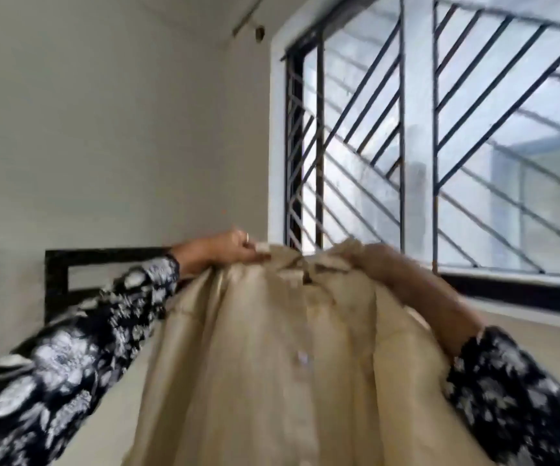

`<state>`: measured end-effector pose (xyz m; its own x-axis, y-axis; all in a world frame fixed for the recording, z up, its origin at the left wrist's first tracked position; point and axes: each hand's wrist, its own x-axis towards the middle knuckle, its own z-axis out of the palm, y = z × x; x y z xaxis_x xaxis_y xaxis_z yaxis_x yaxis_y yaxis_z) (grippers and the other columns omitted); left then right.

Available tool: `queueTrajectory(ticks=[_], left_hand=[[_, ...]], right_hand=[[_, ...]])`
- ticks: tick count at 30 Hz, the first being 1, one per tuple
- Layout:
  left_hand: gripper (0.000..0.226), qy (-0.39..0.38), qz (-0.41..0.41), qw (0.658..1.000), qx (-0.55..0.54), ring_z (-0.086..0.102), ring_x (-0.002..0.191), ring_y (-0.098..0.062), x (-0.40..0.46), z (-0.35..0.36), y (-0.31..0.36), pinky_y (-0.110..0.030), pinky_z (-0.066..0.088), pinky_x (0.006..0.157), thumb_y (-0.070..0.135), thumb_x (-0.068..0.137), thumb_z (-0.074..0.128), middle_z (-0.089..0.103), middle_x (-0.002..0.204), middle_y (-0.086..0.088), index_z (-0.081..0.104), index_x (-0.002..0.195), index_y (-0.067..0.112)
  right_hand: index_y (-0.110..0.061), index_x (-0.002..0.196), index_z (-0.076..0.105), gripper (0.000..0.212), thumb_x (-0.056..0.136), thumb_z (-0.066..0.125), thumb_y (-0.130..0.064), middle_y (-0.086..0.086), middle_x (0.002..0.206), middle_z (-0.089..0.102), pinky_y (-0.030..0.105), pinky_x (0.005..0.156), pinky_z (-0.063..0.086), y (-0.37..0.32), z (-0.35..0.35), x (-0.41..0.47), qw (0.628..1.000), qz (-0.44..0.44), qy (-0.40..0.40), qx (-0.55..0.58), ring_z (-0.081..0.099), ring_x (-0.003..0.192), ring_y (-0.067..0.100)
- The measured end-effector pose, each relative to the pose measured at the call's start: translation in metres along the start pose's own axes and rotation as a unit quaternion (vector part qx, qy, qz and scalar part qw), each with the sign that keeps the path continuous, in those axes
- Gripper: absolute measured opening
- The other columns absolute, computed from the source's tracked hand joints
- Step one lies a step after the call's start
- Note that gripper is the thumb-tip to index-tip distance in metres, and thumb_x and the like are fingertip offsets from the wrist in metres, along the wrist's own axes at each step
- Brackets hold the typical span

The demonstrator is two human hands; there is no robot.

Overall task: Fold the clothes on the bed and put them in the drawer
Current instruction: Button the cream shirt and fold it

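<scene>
Beige cloth: a buttoned shirt [272, 348] held up in the air at the centre, filling the view toward 6 o'clock
Room: pale grey wall [104, 129] from 9 to 12 o'clock; window [440, 146] with black diagonal bars at 1 to 3 o'clock
Bed: only a dark headboard [60, 280] shows at 9 o'clock
Shirt axis: long axis vertical, collar up, button placket facing the camera
Left hand [228, 247]: fingers clamped on the shirt's top edge at its 10 o'clock corner
Right hand [369, 257]: blurred at the shirt's top edge toward 1 o'clock; grip cannot be told
Sleeves: black with white floral print
Writing: none legible
</scene>
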<state>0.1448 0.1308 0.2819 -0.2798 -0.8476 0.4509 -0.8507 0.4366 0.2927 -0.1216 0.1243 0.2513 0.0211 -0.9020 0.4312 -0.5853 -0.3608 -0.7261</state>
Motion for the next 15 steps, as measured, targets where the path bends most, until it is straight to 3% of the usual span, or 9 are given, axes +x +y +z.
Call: queueTrajectory(ticks=[2,4,7,12,15], left_hand=[[0.043,-0.069,-0.034,0.997,-0.01,0.044,0.044,0.007,-0.014,0.088,-0.048,-0.02,0.036,0.055,0.043,0.091,0.061,0.051,0.048,0.015,0.056,0.052,0.024],[0.036,-0.089,-0.083,0.991,-0.052,0.043,0.045,0.007,-0.035,0.163,-0.091,-0.025,0.035,0.055,0.04,0.091,0.061,0.051,0.056,0.014,0.058,0.06,0.022],[0.029,-0.089,-0.137,0.982,-0.096,0.049,0.055,-0.002,-0.055,0.253,-0.139,-0.024,0.034,0.053,0.038,0.091,0.061,0.055,0.06,0.011,0.064,0.071,0.019],[0.042,-0.078,-0.107,0.985,-0.109,0.036,0.049,-0.003,-0.034,0.359,-0.203,-0.027,0.026,0.05,0.027,0.091,0.064,0.042,0.052,0.01,0.042,0.055,0.023],[0.042,-0.096,-0.118,0.982,-0.11,0.04,0.052,-0.004,-0.014,0.406,-0.237,-0.029,0.028,0.054,0.031,0.091,0.064,0.043,0.053,0.01,0.041,0.057,0.023]], right_hand=[[-0.008,0.098,0.072,0.042,0.092,0.054,-0.046,0.006,0.099,0.072,0.04,0.084,0.055,0.082,0.064,-0.009,0.999,0.045,-0.019,0.024,0.066,0.095,0.023],[-0.005,0.091,0.071,0.037,0.09,0.06,-0.041,0.011,0.092,0.073,0.047,0.084,0.055,0.151,0.116,-0.017,0.994,0.087,-0.044,0.047,0.068,0.095,0.029],[-0.005,0.092,0.069,0.026,0.093,0.059,-0.029,0.011,0.092,0.072,0.044,0.083,0.054,0.224,0.177,-0.03,0.99,0.11,-0.063,0.064,0.067,0.094,0.028],[-0.004,0.104,0.061,0.023,0.096,0.054,-0.024,0.009,0.101,0.065,0.032,0.076,0.043,0.321,0.257,-0.015,0.988,0.138,-0.072,-0.001,0.06,0.098,0.026],[-0.003,0.107,0.06,0.023,0.097,0.052,-0.022,0.007,0.101,0.061,0.03,0.074,0.038,0.361,0.296,0.016,0.986,0.156,-0.057,-0.026,0.056,0.095,0.022]])
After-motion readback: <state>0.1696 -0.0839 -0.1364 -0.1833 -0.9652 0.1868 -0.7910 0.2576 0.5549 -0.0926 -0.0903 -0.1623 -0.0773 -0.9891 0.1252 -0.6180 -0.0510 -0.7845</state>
